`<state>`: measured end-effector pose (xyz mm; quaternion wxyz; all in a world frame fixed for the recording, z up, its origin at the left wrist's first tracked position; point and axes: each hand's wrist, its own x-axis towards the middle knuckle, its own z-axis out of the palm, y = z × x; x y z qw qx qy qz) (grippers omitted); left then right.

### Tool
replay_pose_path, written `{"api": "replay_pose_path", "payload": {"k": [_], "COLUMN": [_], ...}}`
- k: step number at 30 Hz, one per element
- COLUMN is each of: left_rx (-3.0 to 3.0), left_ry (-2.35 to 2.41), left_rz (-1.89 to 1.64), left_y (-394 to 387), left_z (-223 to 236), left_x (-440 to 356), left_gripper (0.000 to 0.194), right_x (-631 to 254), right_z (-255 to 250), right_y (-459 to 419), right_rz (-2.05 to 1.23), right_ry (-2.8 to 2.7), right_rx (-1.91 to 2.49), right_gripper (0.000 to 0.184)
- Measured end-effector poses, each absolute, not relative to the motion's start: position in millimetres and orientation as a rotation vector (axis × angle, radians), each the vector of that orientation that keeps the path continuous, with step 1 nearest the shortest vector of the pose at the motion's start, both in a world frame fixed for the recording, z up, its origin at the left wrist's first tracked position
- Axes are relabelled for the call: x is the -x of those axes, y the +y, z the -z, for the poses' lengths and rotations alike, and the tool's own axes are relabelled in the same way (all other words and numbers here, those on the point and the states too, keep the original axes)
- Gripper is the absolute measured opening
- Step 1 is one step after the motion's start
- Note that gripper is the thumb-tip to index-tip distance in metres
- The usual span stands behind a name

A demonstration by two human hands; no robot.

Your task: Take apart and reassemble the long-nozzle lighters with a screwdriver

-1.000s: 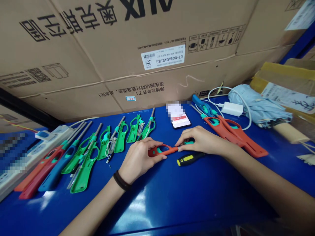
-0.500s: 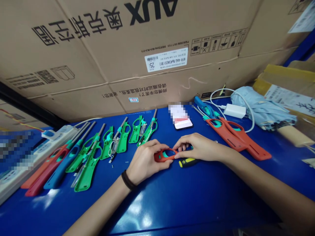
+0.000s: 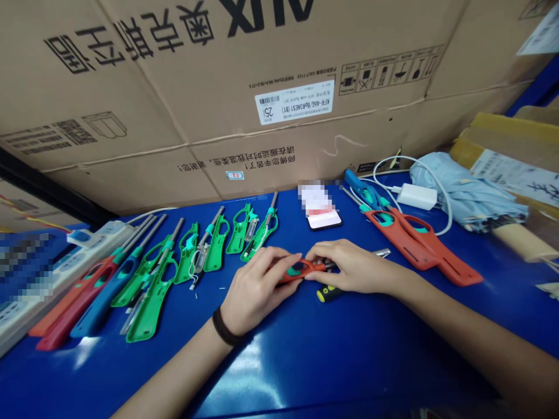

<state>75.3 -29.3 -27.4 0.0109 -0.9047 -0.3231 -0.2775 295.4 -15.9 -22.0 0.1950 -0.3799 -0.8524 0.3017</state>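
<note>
An orange gas lighter with a turquoise trigger is held between both hands, just above the blue tabletop. My left hand wraps round its handle end, which is mostly hidden by the fingers. The fingers of my right hand pinch its front part near the dark barrel base. A silver metal tip pokes out beyond the right hand, in line with the lighter. Under the right hand lies a screwdriver with a black and yellow handle; its shaft is hidden.
Opened green lighters lie left, beside whole red and blue lighters and a power strip. A phone lies behind my hands. Orange lighters, a white charger and a folded umbrella are right. A large carton stands behind.
The orange lighter has turned in my hands, its ring now seen more edge-on. More of the silver tip shows past the right hand. The view has shifted slightly.
</note>
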Motion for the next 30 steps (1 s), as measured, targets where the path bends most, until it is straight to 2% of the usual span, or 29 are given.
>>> {"api": "replay_pose_path", "payload": {"k": [2,7,16,20,24,30], "left_rx": [2.935,3.081,3.132,3.135,3.068,3.102], "left_ry": [-1.187,-1.487,-1.574,-1.634,-1.718,-1.353], "left_rz": [0.888,0.509,0.434,0.547,0.826,1.118], "left_y": [-26,-23,-25,-22,-16,-14], "left_z": [26,13,6,5,-4,-23], "left_x": [-74,-70,-73,-71,-58,-39], "left_gripper": [0.031,0.019,0.032,0.034,0.033,0.023], "right_x": [-295,-295,-287,-294,-306,-315], "right_z": [21,19,12,9,4,3], "right_y": [-17,-21,-26,-23,-20,-17], "right_rz": [-0.812,-0.761,-0.57,-0.578,-0.567,-0.406], "right_ry": [-2.387,-2.418,-2.601,-2.571,-2.423,-2.304], "right_rx": [1.058,1.054,1.053,1.067,1.119,1.033], "right_gripper": [0.015,0.011,0.016,0.015,0.016,0.012]}}
